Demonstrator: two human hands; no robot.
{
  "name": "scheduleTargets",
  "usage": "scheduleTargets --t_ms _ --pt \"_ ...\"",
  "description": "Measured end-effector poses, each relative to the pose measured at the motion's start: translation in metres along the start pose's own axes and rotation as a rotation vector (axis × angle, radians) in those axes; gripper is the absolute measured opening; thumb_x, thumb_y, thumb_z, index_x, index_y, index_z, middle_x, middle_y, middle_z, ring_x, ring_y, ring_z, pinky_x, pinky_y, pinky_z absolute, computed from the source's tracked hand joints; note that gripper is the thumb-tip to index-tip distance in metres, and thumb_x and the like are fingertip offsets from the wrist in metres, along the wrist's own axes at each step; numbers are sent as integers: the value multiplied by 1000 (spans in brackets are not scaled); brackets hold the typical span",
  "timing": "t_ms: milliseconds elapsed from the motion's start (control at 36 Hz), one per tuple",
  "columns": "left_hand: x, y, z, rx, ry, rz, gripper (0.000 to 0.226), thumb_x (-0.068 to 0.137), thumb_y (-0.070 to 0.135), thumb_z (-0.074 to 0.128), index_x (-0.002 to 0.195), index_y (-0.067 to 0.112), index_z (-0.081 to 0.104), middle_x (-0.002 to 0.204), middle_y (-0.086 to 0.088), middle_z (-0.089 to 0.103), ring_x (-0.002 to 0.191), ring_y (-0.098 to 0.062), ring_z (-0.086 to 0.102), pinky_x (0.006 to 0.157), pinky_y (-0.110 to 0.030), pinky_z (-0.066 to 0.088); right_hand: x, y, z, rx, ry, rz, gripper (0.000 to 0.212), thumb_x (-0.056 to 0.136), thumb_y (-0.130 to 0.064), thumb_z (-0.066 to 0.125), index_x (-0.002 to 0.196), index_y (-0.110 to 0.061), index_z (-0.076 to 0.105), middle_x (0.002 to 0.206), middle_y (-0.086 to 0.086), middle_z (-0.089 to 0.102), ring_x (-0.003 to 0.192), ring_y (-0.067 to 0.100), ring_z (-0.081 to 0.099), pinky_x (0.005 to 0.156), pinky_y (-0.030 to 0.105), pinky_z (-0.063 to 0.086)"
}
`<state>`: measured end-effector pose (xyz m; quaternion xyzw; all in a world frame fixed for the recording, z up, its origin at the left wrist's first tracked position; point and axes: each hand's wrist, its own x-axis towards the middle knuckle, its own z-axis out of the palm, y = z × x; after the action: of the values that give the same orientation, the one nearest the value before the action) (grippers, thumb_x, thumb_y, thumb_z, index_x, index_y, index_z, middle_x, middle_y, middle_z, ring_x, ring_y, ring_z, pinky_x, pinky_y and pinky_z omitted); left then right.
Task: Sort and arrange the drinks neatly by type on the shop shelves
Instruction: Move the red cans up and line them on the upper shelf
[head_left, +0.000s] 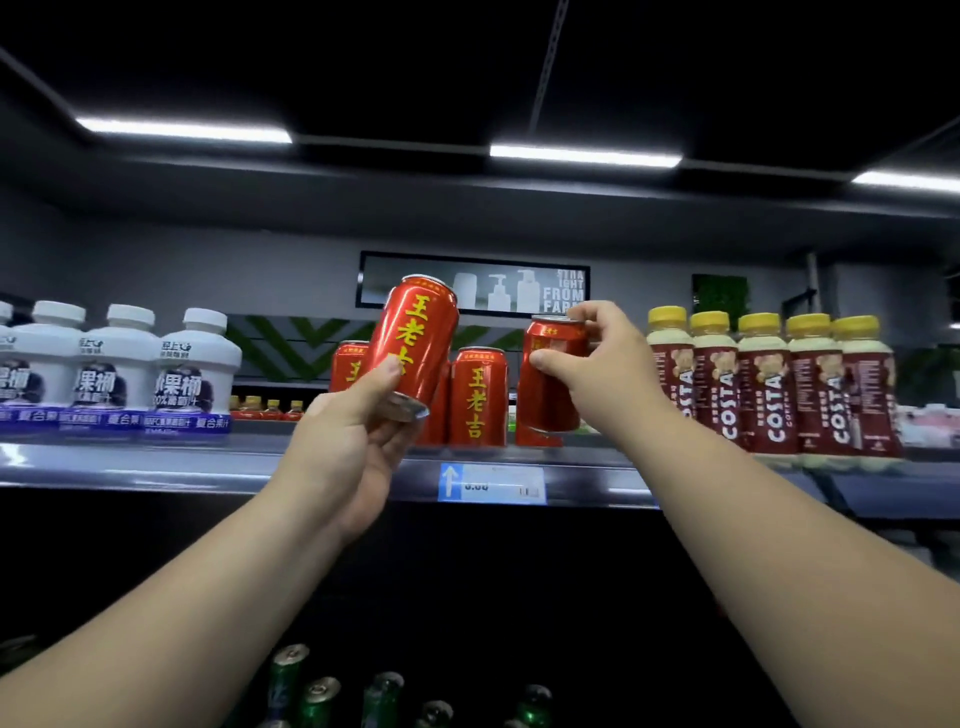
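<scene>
Our left hand grasps a tilted red can, lifted above the shelf, probably waiting its turn. Our right hand's fingers clasp a second red can. The standing red cans lie between both sets of fingers, keeping the type together.

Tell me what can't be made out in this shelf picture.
- Head view: price tag print too blurred to read.
- Head view: green cans are dim and cut off by the bottom edge; labels unreadable.
- Head view: a standing red can is mostly hidden by the tilted can in the left hand.
</scene>
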<state>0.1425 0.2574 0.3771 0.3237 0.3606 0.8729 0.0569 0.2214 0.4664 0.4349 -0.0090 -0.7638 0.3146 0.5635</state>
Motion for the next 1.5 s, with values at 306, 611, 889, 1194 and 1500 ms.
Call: scheduleTargets --t_ms 306,611,889,1194,1500 --pt "20 -23 4 402 -62 298 62 64 42 83 116 37 50 118 -1 65 108 -23 67 87 -43 57 3 42 29 -76 -46 93 71 82 -50 78 142 -32 45 131 -2 56 113 20 57 97 46 55" --pt "53 -49 4 1243 87 717 78 68 79 52 133 36 42 105 20 50 98 -9 44 95 -40 34 -11 47 28 -340 -111 67 110 77 -61 77 157 -36 5 150 3 35 133 25 46 106 48 44" --pt "54 -53 -10 1229 48 630 88 71 81 49 144 34 34 117 9 58 111 -21 52 99 -53 43 -11 50 30 -341 -97 39 87 85 -48 66 155 -37 16 142 -1 42 123 21 49 95 40 46" --pt "40 -55 7 1210 -235 586 97 70 80 62 149 42 22 126 12 59 116 -15 58 100 -47 49 -49 41 11 327 -92 -101 31 80 -44 68 111 -48 63 106 -18 66 101 2 64 82 29 57" --pt "30 -55 63 1415 -429 669 111 70 85 55 158 32 12 153 11 36 137 -8 36 114 -37 32 -59 40 -34 310 4 12 53 83 -25 83 125 -39 54 118 -7 67 110 13 66 86 39 61"
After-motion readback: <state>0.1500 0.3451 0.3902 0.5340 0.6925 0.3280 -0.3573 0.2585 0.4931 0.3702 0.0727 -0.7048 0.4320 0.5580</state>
